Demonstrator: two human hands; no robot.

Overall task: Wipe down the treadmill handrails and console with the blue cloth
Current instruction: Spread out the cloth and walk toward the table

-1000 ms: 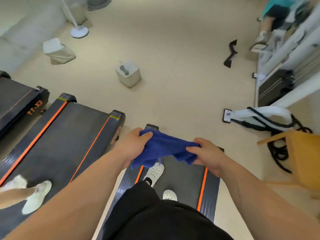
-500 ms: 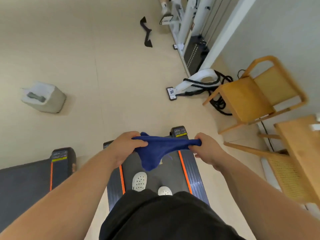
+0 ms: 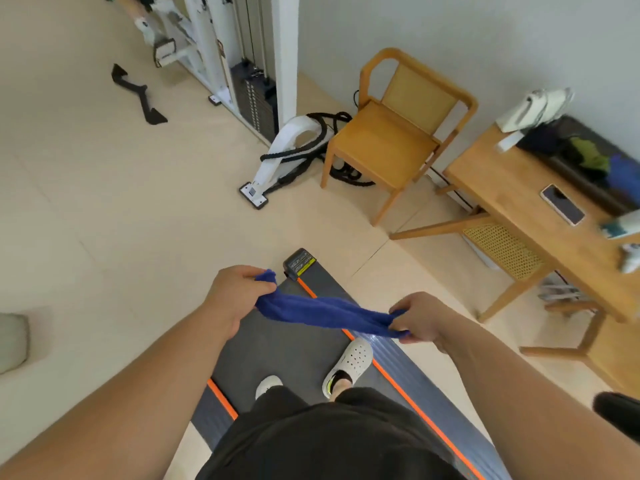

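Note:
The blue cloth [image 3: 325,311] is stretched into a rope-like band between my two hands, above the rear end of a grey treadmill belt [image 3: 280,344] with orange stripes. My left hand [image 3: 237,292] pinches the cloth's left end. The right end is gripped by my right hand [image 3: 420,318]. I stand on the belt in white clogs [image 3: 349,365]. No handrail or console is in view.
A wooden chair [image 3: 391,140] stands ahead on the right, and a wooden table [image 3: 512,192] carries a phone [image 3: 561,204] and other items. A white machine with black cables [image 3: 287,154] and a weight stack [image 3: 256,95] stand by the wall. A grey container [image 3: 12,341] sits at far left.
The view has swung right, away from the neighbouring treadmills and toward the chair and table. My hands have moved apart, pulling the cloth from a bunched fold into a taut band.

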